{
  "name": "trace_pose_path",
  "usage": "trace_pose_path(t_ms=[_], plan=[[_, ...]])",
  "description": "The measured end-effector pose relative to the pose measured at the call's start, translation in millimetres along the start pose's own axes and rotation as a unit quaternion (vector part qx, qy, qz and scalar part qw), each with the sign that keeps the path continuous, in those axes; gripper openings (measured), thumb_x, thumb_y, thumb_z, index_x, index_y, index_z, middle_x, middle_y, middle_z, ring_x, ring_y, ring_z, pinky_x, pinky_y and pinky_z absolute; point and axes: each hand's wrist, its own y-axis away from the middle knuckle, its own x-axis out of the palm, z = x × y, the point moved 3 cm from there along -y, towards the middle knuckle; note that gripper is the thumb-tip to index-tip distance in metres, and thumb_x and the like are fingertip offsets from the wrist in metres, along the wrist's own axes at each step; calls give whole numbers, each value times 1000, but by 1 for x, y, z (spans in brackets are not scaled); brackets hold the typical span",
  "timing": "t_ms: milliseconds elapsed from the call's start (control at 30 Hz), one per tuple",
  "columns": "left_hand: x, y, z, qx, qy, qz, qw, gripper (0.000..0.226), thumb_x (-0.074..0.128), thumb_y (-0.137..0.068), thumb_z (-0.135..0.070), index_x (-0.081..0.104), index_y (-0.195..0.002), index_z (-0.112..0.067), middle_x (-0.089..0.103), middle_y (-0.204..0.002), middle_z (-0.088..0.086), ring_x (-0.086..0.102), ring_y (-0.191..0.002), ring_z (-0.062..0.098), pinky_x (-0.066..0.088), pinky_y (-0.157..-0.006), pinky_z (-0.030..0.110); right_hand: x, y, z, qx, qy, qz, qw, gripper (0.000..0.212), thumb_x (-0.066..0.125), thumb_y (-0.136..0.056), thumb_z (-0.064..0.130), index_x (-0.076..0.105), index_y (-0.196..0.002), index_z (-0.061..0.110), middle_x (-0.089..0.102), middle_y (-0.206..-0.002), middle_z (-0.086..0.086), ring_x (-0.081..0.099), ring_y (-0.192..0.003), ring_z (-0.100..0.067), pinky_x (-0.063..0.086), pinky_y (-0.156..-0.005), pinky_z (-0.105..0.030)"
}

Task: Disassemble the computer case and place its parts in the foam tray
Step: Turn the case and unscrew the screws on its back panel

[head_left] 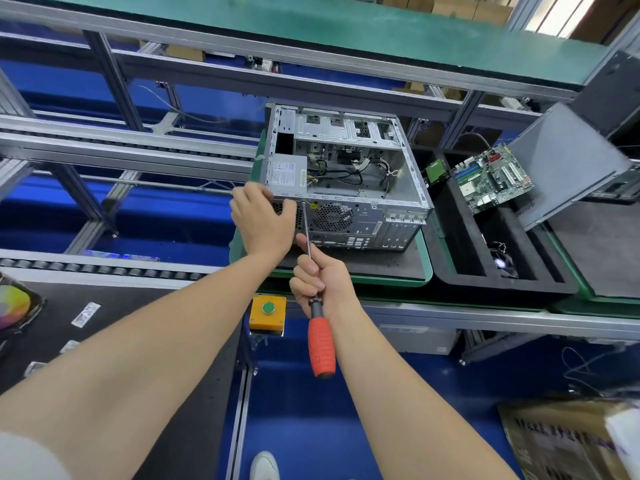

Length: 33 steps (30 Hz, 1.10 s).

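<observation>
Right grip (320, 282) grasps a red-handled screwdriver (322, 348), its tip at the rear of the computer case (367, 221), while left grip (263, 220) clasps its corner.

Open computer case (346, 174) lies on its side on a green-edged pallet on the counter. Left grip (263, 220) holds the case's rear left corner. Right grip (320, 275) holds the screwdriver (322, 344) by its shaft above the red handle, tip against the rear panel. Motherboard (491, 178) rests in the black foam tray (460, 237), just right of the case.
</observation>
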Motion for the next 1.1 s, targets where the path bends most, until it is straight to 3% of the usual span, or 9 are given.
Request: trace_pose_path(t_ms=[67,133,167,233,300,367,500,800,1100], plan=[[2,9,4,-92,72,49,992,14,62,-90,-29,62,-89,-14,61,-86,-5,53,-82,15,50,-84,42,-3,-1,3,-8,30,-11,999,24,42,-113,20,63,-112,9,42,-51,1,30,-30,-7,28,-29,-19],[9,13,3,-193,141,106,965,17,60,-92,-27,69,-88,-14,71,-83,-1,62,-72,12,56,-72,36,-5,-3,4,-20,78,-30,996,23,42,-113,21,62,-114,10,43,-50,1,29,-30,-7,27,-30,-18],[15,15,0,-265,207,145,931,18,60,-93,-27,71,-92,-13,76,-88,5,66,-68,15,57,-64,33,-6,-4,5,-30,109,-42,993,24,41,-113,23,62,-114,11,43,-50,1,28,-30,-7,27,-31,-18],[22,20,-10,-394,341,227,822,23,58,-96,-26,70,-105,-8,76,-100,13,68,-73,24,55,-58,30,-9,-5,4,-52,173,-68,981,26,40,-115,27,61,-110,13,43,-50,1,29,-31,-8,27,-33,-18],[27,17,-14,-428,401,259,768,30,55,-99,-27,67,-117,-5,75,-106,13,68,-78,26,54,-58,29,-12,-5,4,-70,230,-93,966,25,42,-114,28,61,-107,15,45,-53,-1,31,-34,-9,29,-36,-19],[28,14,-15,-423,416,269,759,32,56,-101,-28,66,-121,-6,77,-109,9,70,-78,23,55,-54,26,-15,-6,3,-84,282,-118,949,23,44,-114,29,62,-107,16,46,-56,-2,32,-38,-11,32,-39,-21],[33,12,-10,-422,433,289,742,27,57,-104,-30,63,-123,-12,76,-114,3,72,-86,18,56,-64,27,-19,-8,2,-101,332,-170,922,20,51,-111,26,66,-121,16,50,-60,-2,38,-43,-9,34,-39,-24],[39,15,-8,-440,470,284,711,13,59,-102,-25,67,-103,-15,79,-96,-2,77,-80,15,58,-57,26,-24,-8,1,-87,326,-201,920,13,59,-108,27,67,-117,22,55,-60,0,40,-44,-7,32,-40,-24],[42,23,-6,-445,481,272,705,19,47,-99,-24,63,-105,-15,80,-101,1,77,-77,18,58,-58,27,-34,-3,1,-70,377,-208,900,15,58,-107,32,69,-116,27,57,-61,0,40,-43,-7,33,-40,-24]])
